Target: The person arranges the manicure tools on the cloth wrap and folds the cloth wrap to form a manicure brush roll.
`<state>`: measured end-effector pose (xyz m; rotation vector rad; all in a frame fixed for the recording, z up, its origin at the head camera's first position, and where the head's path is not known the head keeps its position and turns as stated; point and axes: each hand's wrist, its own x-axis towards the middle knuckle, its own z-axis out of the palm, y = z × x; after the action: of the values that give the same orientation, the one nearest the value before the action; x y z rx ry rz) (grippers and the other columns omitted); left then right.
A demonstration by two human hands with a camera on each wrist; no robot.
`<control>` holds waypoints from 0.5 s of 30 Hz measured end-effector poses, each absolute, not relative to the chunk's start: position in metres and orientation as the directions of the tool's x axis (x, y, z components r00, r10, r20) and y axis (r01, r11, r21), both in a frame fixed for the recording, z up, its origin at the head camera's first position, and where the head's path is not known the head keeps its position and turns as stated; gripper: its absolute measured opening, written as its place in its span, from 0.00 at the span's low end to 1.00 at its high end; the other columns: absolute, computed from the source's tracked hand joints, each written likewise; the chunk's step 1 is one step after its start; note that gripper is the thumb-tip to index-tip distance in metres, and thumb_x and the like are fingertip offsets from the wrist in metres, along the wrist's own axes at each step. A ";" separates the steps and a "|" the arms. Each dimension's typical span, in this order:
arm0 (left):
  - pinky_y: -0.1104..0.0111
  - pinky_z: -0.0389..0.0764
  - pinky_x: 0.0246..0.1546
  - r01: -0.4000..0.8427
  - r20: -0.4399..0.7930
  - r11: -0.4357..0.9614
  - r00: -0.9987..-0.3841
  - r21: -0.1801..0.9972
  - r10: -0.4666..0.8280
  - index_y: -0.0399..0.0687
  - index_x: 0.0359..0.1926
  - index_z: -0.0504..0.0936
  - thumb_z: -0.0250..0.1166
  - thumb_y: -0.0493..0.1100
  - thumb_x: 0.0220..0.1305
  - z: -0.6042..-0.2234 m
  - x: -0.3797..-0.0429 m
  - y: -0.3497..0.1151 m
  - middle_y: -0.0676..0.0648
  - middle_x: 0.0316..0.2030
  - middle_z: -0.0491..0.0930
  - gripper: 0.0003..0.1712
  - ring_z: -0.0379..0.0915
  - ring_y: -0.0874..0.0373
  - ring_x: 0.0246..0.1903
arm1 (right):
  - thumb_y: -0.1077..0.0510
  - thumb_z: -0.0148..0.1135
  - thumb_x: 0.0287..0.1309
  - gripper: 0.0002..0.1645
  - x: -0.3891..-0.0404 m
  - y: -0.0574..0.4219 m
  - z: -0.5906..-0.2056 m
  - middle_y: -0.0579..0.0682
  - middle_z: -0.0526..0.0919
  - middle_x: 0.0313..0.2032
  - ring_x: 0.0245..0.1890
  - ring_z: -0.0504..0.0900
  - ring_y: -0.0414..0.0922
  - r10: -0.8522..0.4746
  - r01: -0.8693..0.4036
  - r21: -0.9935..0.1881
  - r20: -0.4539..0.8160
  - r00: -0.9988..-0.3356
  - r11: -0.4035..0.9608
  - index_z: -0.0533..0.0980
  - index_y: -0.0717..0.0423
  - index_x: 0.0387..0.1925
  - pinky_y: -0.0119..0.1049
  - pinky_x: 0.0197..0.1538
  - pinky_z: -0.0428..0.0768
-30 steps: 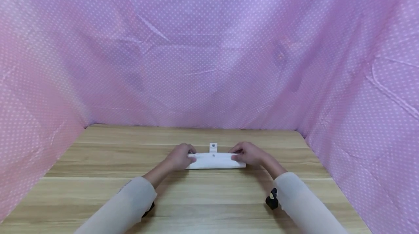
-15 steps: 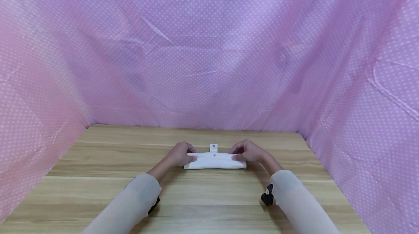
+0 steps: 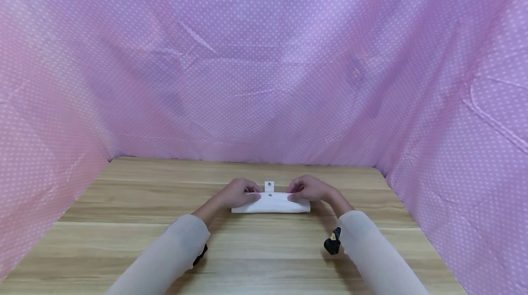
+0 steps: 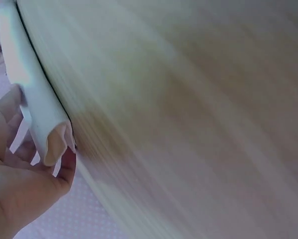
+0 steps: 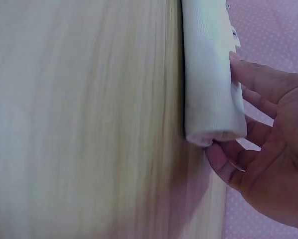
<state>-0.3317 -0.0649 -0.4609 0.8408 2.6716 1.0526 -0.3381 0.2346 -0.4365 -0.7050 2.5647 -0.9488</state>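
Observation:
A white rolled-up case (image 3: 274, 204) lies crosswise on the table, a small snap stud on its upper side. From its far edge sticks out a short strap (image 3: 269, 186) with a metal snap. My left hand (image 3: 237, 193) grips the left part of the roll, thumb on the near side and fingers behind. On the right part, my right hand (image 3: 312, 188) holds it the same way. The left wrist view shows the roll's open, layered end (image 4: 57, 142) beside the fingers. In the right wrist view the other coiled end (image 5: 216, 137) sits over the little finger.
The wood-grain table (image 3: 264, 249) spreads around the roll. Pink dotted cloth (image 3: 264, 79) hangs behind it and along both sides. Black wrist devices (image 3: 332, 242) show below the sleeves.
My left hand has slid right along the roll, nearer the strap. The right thumb has shifted slightly left. The roll stays almost where it was.

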 end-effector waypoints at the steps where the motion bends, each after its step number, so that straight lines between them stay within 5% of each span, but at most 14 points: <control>1: 0.57 0.78 0.52 0.445 0.068 0.596 -0.835 0.669 0.547 0.50 0.48 0.88 0.67 0.46 0.71 -0.461 -0.332 -0.063 0.53 0.44 0.86 0.10 0.79 0.57 0.46 | 0.54 0.70 0.64 0.09 -0.339 0.232 -0.436 0.43 0.86 0.38 0.42 0.80 0.43 -0.552 -0.345 -0.666 -0.121 -0.825 0.661 0.85 0.53 0.42 0.42 0.51 0.77; 15: 0.61 0.79 0.46 0.404 0.000 0.633 -0.843 0.661 0.538 0.44 0.43 0.89 0.67 0.46 0.71 -0.457 -0.338 -0.053 0.50 0.40 0.87 0.11 0.78 0.59 0.39 | 0.52 0.69 0.65 0.13 -0.348 0.206 -0.436 0.44 0.86 0.43 0.48 0.80 0.43 -0.531 -0.315 -0.677 -0.133 -0.837 0.666 0.84 0.54 0.48 0.47 0.58 0.75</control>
<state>-0.3379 -0.0529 -0.4565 0.7752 2.6570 1.0027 -0.3479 0.2056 -0.4357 -0.6721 2.5639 -0.9542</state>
